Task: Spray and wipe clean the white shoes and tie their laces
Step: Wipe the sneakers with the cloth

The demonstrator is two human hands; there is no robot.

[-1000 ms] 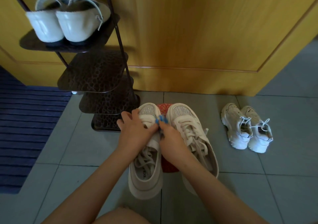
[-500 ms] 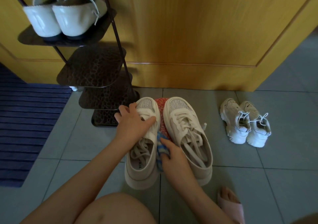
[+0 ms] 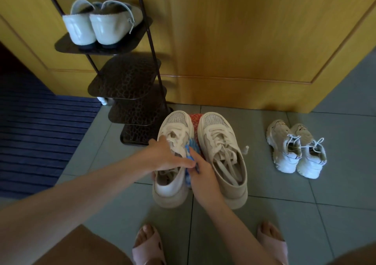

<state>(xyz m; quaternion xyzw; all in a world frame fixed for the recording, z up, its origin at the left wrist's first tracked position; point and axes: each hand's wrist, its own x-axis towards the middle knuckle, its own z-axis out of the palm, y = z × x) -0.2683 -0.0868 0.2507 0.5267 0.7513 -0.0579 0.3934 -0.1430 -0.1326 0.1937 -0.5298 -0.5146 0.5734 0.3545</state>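
On the tiled floor (image 3: 284, 224), the left hand (image 3: 168, 157) grips the left sneaker (image 3: 168, 191) across its laces. The right hand (image 3: 203, 181) clamps a blue cloth (image 3: 190, 148) against its inner side, beside the right sneaker (image 3: 223, 163).

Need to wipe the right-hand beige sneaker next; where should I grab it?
Grip the right-hand beige sneaker by its heel collar, from above on the near side: the heel faces you, the mouth gapes for a thumb, and the right hand with the blue cloth crowds its inner side.
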